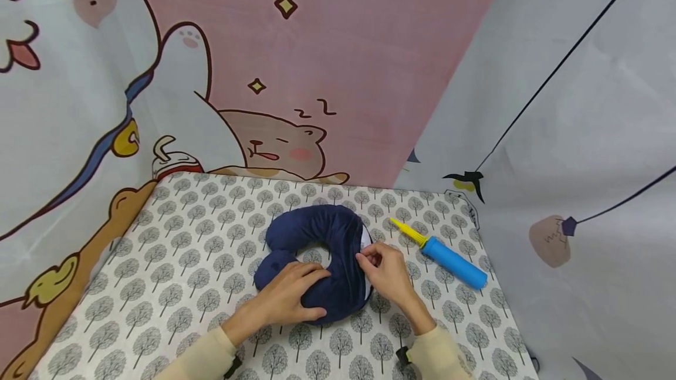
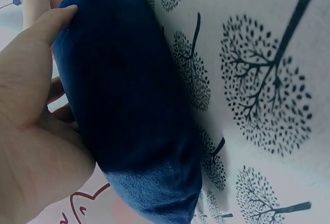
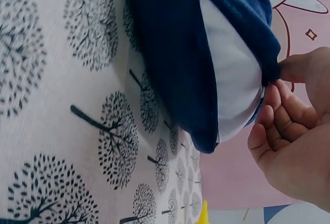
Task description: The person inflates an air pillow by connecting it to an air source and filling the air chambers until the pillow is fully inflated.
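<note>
A navy-blue U-shaped neck pillow (image 1: pixel 311 221) lies on the tree-print cloth, its rounded back to the right. Along that side the cover's zipped opening gapes, and white inner lining (image 3: pixel 234 84) shows through. My right hand (image 1: pixel 385 271) pinches the edge of this opening between thumb and fingers; the fingertips hide the exact spot. My left hand (image 1: pixel 293 295) holds the near part of the pillow, thumb on its outer side and fingers over the top toward the centre hole. In the left wrist view the thumb presses into the plush side.
To the right of the pillow lies a blue hand pump (image 1: pixel 455 263) with a yellow nozzle (image 1: pixel 409 231). White cloth printed with grey trees (image 1: pixel 179 286) covers the table. Cartoon-printed curtains (image 1: pixel 359 75) stand behind it and at both sides.
</note>
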{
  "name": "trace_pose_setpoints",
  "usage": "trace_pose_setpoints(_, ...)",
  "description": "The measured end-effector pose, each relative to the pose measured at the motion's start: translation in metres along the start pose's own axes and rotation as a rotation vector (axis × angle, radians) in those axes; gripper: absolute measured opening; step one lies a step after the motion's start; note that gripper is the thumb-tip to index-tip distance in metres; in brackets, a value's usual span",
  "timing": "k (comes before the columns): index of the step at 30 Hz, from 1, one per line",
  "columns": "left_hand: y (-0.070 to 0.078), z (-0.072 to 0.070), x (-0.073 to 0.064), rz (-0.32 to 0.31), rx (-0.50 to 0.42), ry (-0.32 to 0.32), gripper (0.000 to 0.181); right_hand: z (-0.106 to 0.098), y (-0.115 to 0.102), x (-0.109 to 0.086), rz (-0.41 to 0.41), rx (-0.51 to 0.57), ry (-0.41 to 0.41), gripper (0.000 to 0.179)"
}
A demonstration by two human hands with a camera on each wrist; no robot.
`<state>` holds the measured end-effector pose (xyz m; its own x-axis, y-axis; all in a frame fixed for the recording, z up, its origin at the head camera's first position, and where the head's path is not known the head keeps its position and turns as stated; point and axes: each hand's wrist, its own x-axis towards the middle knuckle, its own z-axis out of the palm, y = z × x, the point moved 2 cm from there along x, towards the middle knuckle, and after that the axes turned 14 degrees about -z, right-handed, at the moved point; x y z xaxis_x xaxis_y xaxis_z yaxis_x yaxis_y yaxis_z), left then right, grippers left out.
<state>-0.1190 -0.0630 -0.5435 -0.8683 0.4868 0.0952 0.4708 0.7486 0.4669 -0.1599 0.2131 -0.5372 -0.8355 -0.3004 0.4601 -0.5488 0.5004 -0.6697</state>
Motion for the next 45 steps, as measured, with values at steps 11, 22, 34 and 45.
trace_pose_setpoints(11,0.000,0.000,-0.001,-0.004,-0.008,0.009,0.068,-0.002,-0.004,0.004,0.208,0.232,0.099,0.009)
trace_pose_setpoints(22,-0.002,0.002,-0.002,-0.012,-0.018,0.010,0.068,-0.021,0.017,-0.010,0.469,0.180,0.041,0.015)
trace_pose_setpoints(34,-0.001,0.004,-0.005,0.031,0.042,0.050,0.087,-0.023,0.029,-0.015,0.433,0.137,-0.049,0.014)
trace_pose_setpoints(45,-0.002,0.003,-0.002,0.060,0.104,0.084,0.094,-0.032,0.035,-0.015,0.293,0.075,-0.060,0.014)
